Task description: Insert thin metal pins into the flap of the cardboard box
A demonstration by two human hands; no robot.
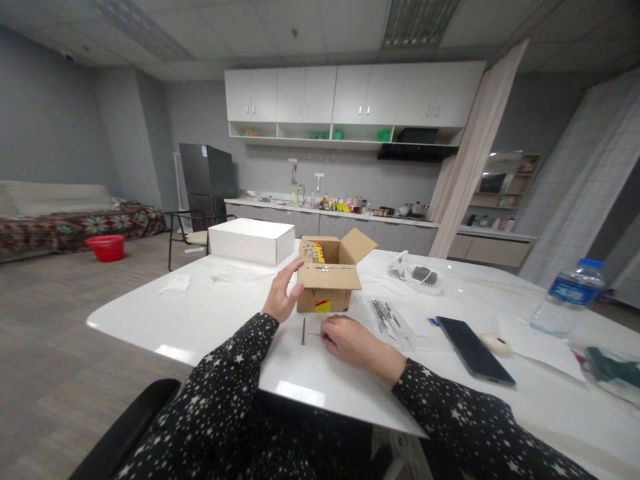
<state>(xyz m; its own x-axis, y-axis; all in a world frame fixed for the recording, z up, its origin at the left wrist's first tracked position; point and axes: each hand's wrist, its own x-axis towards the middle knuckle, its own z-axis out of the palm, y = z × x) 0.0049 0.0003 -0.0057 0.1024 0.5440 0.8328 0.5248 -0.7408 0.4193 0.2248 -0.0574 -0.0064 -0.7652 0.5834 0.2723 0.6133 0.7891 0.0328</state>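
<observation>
My left hand (284, 295) rests against the left side of a small cardboard box (320, 299), thumb apart and fingers stretched out. The box stands with its flaps up and folded out, and small pale pieces lie on the front flap. On the white table in front of it lies a long metal screw (303, 331). My right hand (350, 341) is down on the table with its fingers curled together. A thin metal piece (313, 334) sticks out by its fingertips; the rest is hidden under the fingers. Just to the right is a clear plastic bag (391, 323) of metal screws.
A white box (253, 241) stands behind, to the left. Rightward are a black phone (474, 350), a round cream item (495, 344), a water bottle (567, 298) and a white-and-grey device (423, 275). A crumpled tissue (175, 285) lies near the left edge.
</observation>
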